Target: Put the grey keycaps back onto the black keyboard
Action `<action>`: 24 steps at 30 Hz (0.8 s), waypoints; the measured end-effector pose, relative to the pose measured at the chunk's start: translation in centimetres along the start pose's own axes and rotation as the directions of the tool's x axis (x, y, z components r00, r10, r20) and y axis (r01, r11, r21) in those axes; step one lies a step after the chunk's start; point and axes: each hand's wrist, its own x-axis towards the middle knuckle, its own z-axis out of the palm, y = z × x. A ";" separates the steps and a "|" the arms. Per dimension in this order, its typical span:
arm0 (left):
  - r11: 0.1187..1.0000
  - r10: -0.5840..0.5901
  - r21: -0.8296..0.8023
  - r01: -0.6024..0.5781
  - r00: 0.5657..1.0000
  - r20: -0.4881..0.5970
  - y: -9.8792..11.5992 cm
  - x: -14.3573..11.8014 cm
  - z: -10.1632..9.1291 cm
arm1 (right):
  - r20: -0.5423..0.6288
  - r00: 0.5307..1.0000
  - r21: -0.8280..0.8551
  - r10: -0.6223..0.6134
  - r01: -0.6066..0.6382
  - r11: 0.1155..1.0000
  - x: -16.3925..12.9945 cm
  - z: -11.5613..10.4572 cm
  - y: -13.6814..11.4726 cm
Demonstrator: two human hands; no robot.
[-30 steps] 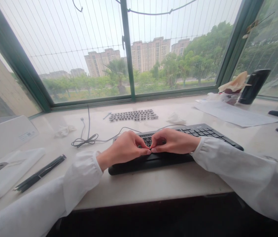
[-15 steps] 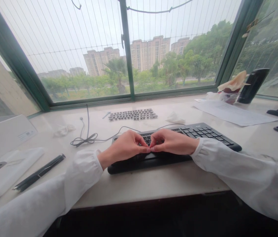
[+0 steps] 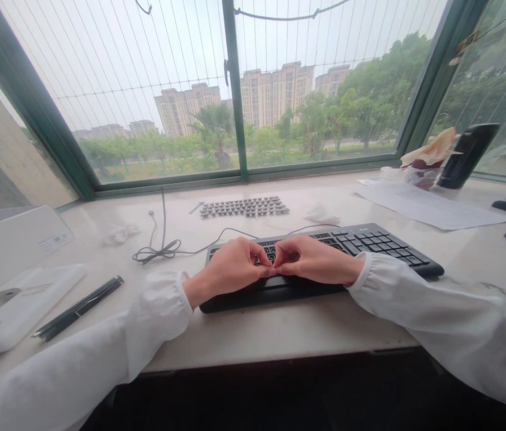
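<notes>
Head camera: two hands meet over a black keyboard.
The left hand (image 3: 230, 263) and the right hand (image 3: 311, 258) are over the keyboard (image 3: 275, 293), fingertips close together near its middle. On each hand the thumb and finger come together at the tips, but I can't tell if they pinch something small. The keyboard lies flat on the white table (image 3: 307, 335), just behind the table's front edge. Behind it, near the window, small loose keys (image 3: 244, 207) sit in rows. A looped cord (image 3: 170, 248) lies to the left, and white paper (image 3: 427, 205) lies to the right.
</notes>
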 end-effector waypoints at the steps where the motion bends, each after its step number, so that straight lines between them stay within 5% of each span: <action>1: 1.000 0.004 -0.013 -0.004 1.000 0.000 0.0 0.0 0.0 | -0.002 1.000 0.005 -0.005 0.005 1.000 0.0 -0.1 0.1; 5: 0.998 0.027 -0.062 -0.030 0.999 -0.047 -0.2 0.2 -0.6 | -0.150 0.985 -0.068 -0.084 0.074 0.995 -0.1 -1.0 0.1; 10: 0.996 0.063 0.075 -0.045 0.965 -0.253 -0.7 0.5 -1.5 | -0.411 0.887 -0.338 -0.211 0.067 0.939 -0.4 -1.6 0.1; 16: 0.910 0.157 0.415 0.014 0.913 -0.375 -1.7 0.6 -2.3 | -0.436 0.863 -0.536 -0.254 -0.022 0.844 -0.2 -2.0 1.3; 24: 0.811 0.163 0.572 0.121 0.893 -0.420 -3.6 1.6 -4.0 | -0.489 0.847 -0.578 -0.209 -0.135 0.805 0.1 -2.9 2.3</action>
